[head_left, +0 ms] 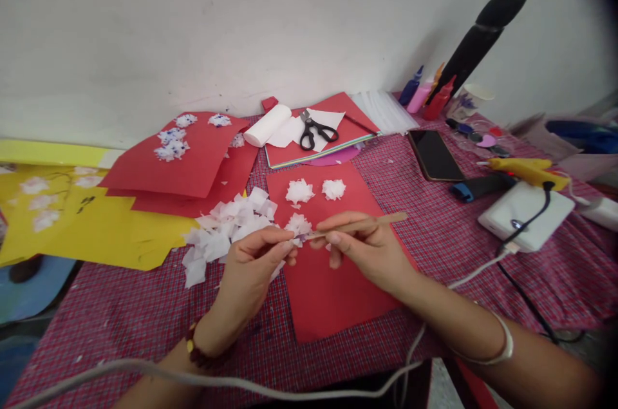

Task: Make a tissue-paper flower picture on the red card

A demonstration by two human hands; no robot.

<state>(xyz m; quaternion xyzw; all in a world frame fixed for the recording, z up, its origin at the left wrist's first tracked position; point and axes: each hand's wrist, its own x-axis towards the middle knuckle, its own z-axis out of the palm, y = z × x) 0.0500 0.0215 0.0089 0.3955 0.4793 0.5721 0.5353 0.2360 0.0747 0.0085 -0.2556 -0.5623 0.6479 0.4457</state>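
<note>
From my head view, I look down on the red sheet (333,306) lying on the desk (120,325), which is covered in checked cloth. Above that sheet, my right grip (371,251) clasps a slim wooden stick (389,219) between thumb and fingers, its thicker end pointing out past the sheet's right edge and its thin end toward my other hand. My left grip (255,264), over the sheet's left edge, has thumb and forefinger brought together by the stick's thin end; whether a scrap is pinched there I cannot tell. On the red sheet, toward its far end, sit crumpled white tufts (299,192), one partly hidden behind my fingers. Just left of the sheet is a loose heap of white paper squares (217,238); farther left lies yellow paper (130,235). Beyond the sheet, black-handled scissors (318,132) rest beside a white roll (268,125). To the sheet's right are a phone (436,155) and, farther off, a yellow glue gun (528,171) by a white box (541,219).
</note>
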